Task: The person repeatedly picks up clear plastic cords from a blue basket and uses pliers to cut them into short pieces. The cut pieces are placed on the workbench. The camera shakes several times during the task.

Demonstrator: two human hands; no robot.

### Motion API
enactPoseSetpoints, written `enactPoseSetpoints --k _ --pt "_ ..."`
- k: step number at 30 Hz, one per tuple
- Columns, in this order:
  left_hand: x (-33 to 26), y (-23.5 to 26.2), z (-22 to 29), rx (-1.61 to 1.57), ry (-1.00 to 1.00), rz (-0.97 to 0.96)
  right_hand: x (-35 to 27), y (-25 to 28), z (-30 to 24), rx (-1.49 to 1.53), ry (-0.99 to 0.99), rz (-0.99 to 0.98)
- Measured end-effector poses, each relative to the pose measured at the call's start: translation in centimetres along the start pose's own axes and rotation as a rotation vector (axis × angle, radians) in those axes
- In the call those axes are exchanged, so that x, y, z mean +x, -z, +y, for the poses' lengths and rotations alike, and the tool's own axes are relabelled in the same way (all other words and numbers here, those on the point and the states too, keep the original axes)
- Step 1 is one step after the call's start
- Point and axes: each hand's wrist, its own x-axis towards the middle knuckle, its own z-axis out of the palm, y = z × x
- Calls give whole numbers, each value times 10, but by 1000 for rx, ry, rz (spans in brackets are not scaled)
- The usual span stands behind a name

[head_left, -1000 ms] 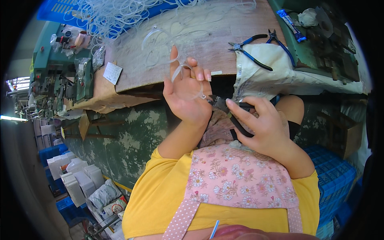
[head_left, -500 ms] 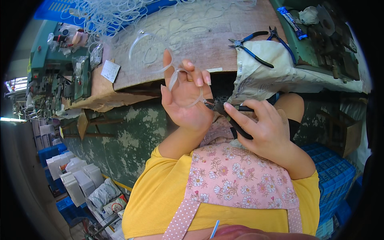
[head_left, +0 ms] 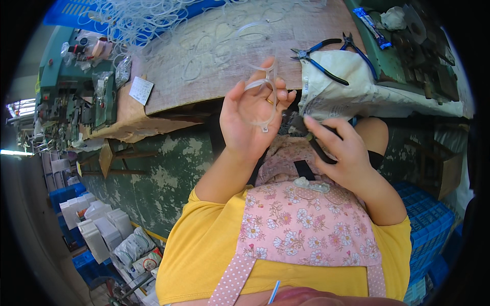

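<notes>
1. Since a second ago, her left hand (head_left: pixel 252 115) has lifted a little and turned the clear plastic piece (head_left: pixel 265 97) upright, while the right hand (head_left: pixel 344 150) has drawn back from it toward four o'clock.
2. Left hand: fingers curled, thumb and fingertips pinching the clear piece, which hangs in the air just above the apron (head_left: pixel 301 224), in front of the wooden bench (head_left: pixel 214 56).
3. Right hand: closed around a dark-handled cutting tool (head_left: pixel 314 143), its tip close beside the piece but apart from it.
4. At eleven o'clock, a heap of clear loops (head_left: pixel 143 20) lies on the bench; at one o'clock, blue-handled pliers (head_left: pixel 321 58) rest on a white cloth (head_left: pixel 352 86).
5. Judging by the heap, one piece is being trimmed and many more wait; I cannot tell which are finished.
</notes>
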Motion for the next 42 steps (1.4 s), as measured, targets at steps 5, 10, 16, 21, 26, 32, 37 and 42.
enactPoseSetpoints --k 5,10,16,21,26,32,37,42 --pt "0 3 -2 -48 22 -112 4 6 -4 -153 147 -81" --pt "-1 25 -15 708 -435 4 4 17 -6 280 -53 -277" --pt "5 40 -15 1471 -1133 -192 3 21 -4 1756 -370 -453" --pt "4 11 -1 319 -549 -33 6 9 -13 492 -76 -48" --pt "2 -8 2 127 -425 -95 8 2 -22 -85 109 -102" --pt "-1 -8 1 140 -461 -65 8 3 -26 -160 104 -99" --pt "-3 -9 2 138 -389 -39 8 2 -25 -190 118 -102" --pt "-3 -11 6 159 -202 -15 9 1 -14 -268 237 -103"
